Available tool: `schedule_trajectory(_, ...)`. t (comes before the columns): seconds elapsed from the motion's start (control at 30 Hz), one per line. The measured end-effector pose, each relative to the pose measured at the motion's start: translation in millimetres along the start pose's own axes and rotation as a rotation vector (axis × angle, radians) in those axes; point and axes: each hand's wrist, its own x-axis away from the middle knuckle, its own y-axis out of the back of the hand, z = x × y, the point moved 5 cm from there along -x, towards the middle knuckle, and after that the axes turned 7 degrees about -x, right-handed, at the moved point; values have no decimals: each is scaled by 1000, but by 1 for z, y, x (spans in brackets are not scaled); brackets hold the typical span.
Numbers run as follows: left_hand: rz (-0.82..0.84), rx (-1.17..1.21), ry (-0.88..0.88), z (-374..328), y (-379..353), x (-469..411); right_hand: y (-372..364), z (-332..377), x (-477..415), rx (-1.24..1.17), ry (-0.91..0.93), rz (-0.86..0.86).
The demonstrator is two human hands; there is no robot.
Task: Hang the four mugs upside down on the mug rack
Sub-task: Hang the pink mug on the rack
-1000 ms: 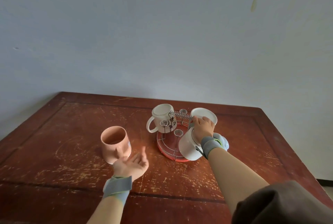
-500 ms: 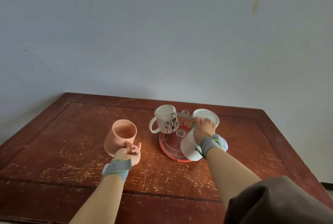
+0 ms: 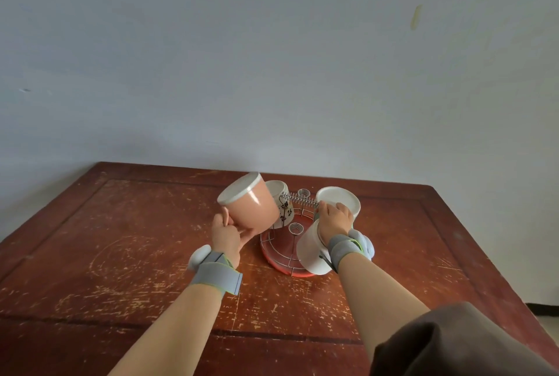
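Observation:
My left hand (image 3: 226, 233) grips a salmon-pink mug (image 3: 249, 204) and holds it upside down and tilted, its white base facing up-left, just left of the mug rack (image 3: 281, 257). The rack is a red round base with wire pegs and a coiled metal handle. My right hand (image 3: 335, 218) is closed on the right end of that handle. A plain white mug (image 3: 311, 254) hangs upside down at the rack's front right. A second white mug (image 3: 340, 200) sits behind my right hand. A white mug with dark flower print (image 3: 282, 207) is partly hidden behind the pink mug.
The rack stands on a worn red-brown wooden table (image 3: 121, 239) against a pale wall (image 3: 272, 58). The table's right edge drops to a light floor (image 3: 547, 324). Grey bands wrap both wrists.
My left hand closed on the pink mug, lifted it off the table, turned it over and carried it right toward the rack. My right hand stayed on the rack's handle.

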Motion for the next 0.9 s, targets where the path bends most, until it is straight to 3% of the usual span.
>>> schedule_trajectory(0.2,1,-316,-175,21,-1,-11,-1,-3,-3,-17,14,-6)
schedule_trajectory(0.7,16,-572,-68,46,22,-21,4,3,8,-2,18,21)
schedule_trajectory(0.8,17,-543,-152,26,17,-16,7,6,12,-20,24,18)
schedule_trajectory(0.9,-89,-801,-303,-4,5,-8,9,8,13,-34,24,9)
